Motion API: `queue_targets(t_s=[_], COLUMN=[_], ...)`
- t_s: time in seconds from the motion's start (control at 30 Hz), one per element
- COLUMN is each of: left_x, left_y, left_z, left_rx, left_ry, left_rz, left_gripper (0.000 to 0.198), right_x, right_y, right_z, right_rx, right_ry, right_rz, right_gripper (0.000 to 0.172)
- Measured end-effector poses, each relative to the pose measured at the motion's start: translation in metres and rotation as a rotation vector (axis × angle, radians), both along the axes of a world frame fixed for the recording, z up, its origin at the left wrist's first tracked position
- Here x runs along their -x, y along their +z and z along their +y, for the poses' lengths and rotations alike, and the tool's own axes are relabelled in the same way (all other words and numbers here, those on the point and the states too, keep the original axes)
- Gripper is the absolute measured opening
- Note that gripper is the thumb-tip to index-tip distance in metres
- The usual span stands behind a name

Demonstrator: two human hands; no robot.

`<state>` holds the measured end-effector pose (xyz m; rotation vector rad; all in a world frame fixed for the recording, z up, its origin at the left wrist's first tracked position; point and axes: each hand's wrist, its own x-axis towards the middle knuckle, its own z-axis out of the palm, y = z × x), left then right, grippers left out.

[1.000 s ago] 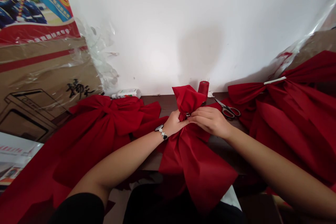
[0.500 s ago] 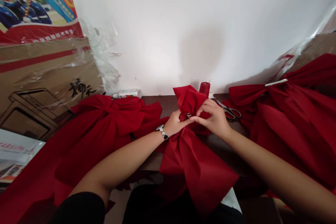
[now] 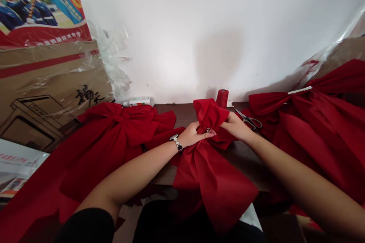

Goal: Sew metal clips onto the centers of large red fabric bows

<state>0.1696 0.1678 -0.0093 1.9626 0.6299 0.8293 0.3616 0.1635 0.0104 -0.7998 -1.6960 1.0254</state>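
A red fabric bow (image 3: 212, 174) stands in front of me, gathered at its middle, with loops above and wide tails hanging over the table edge. My left hand (image 3: 196, 136), with a watch at the wrist, is closed around the gathered middle, its thumb lying across the front. Beside that thumb shows a small shiny metal piece (image 3: 209, 130); I cannot make out whether it is a ring. At the upper right loop, my right hand (image 3: 238, 126) grips the cloth, most of its fingers hidden behind the fabric.
Behind the bow stands a red thread spool (image 3: 222, 98) with needles in its top. Scissors (image 3: 249, 121) lie to the right. Other red bows spread on the left (image 3: 119, 125) and right (image 3: 322, 121). A white tube (image 3: 139, 101) lies by the wall, near a cardboard box (image 3: 51, 79).
My right hand has gone from pinching near the left thumb to behind the bow's right loop. The bow's upper part has shifted slightly right and down.
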Motion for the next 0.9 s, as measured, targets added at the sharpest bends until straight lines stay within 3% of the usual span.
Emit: queue_targets(t_s=[0.3,0.67,0.9], left_x=[0.0004,-0.0003,0.0000], left_y=[-0.0032,-0.0029,-0.0067], left_z=[0.0018,0.0035,0.0041], left_rx=[-0.020,-0.030,-0.013], left_ry=[-0.045,-0.055,-0.070], left_rz=[0.088,0.113,0.141], left_gripper=[0.027,0.024,0.026], right_x=[-0.0089,-0.0046,-0.0034], right_y=[0.0030,0.0011,0.0007], right_z=[0.0013,0.0003,-0.0028], right_rx=[0.013,0.075,0.168], right_ry=[0.135,0.066,0.145], right_rz=[-0.107,-0.067,-0.066], right_gripper=[0.023,0.026,0.026])
